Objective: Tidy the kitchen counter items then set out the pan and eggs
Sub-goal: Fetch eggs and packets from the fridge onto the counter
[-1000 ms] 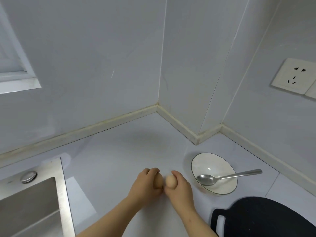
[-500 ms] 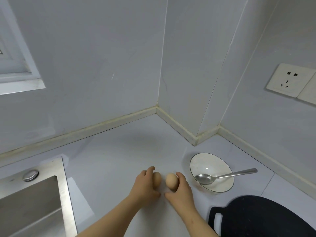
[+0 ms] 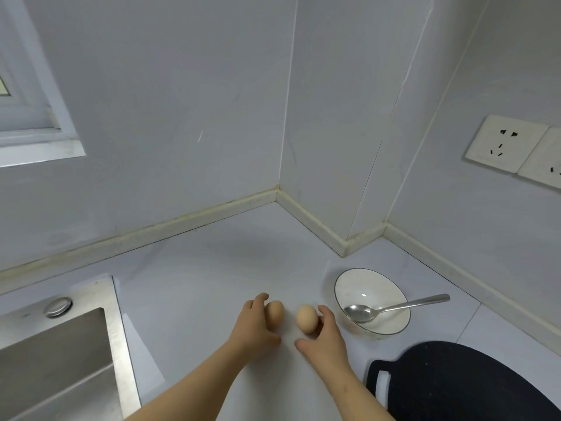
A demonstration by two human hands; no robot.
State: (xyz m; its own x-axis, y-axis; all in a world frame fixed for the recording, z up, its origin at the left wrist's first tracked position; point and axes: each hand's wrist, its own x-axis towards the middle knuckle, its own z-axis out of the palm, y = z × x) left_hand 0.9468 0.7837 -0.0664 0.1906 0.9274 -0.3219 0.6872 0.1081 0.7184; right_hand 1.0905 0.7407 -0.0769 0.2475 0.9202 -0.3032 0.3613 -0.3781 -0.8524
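1. Cups the left egg (image 3: pixel 275 311) with curled left hand (image 3: pixel 253 328) fingers.
2. Cups the right egg (image 3: pixel 306 318) with curled right hand (image 3: pixel 328 337) fingers.
3. Lie mid-worktop (image 3: pixel 197 284), slightly apart, left of the bowl (image 3: pixel 373 284).

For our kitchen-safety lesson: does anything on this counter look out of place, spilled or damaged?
Nothing is spilled or broken. The left egg and right egg lie loose on the counter, cupped by the left hand and right hand; let go, they might roll.
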